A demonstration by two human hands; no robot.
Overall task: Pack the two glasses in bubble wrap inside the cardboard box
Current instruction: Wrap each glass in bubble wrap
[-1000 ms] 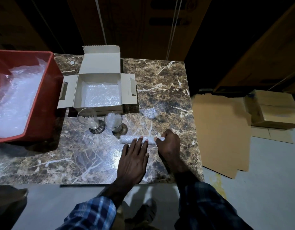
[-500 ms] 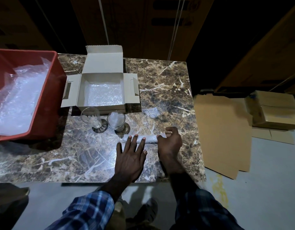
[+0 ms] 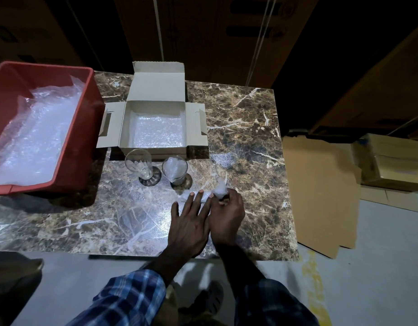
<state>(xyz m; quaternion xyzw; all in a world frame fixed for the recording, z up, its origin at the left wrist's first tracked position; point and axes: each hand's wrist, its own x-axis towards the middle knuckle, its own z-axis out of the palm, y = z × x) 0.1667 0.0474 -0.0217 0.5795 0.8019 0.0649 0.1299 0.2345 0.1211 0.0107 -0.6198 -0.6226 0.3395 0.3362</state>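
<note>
Two stemmed glasses stand upright on the marble table in front of the open cardboard box [image 3: 132, 128], which is lined with bubble wrap. The left glass [image 3: 139, 164] looks nearly empty; the right glass [image 3: 175, 170] has bubble wrap stuffed inside. Near them lies a rolled bubble wrap piece [image 3: 204, 196]. My left hand [image 3: 189, 222] lies flat, fingers spread, pressing on the roll. My right hand [image 3: 226, 212] is closed around the roll's right end, which sticks up crumpled from the fist.
A red bin [image 3: 85, 128] full of bubble wrap sits at the table's left end. The marble table [image 3: 245, 142] ends just right of my hands. Flattened cardboard [image 3: 321, 194] and a closed carton [image 3: 391, 161] lie on the floor to the right.
My right hand has gathered the roll's right end and lifted it, so the roll is shorter and bunched. My left hand slid right, closer to the right hand.
</note>
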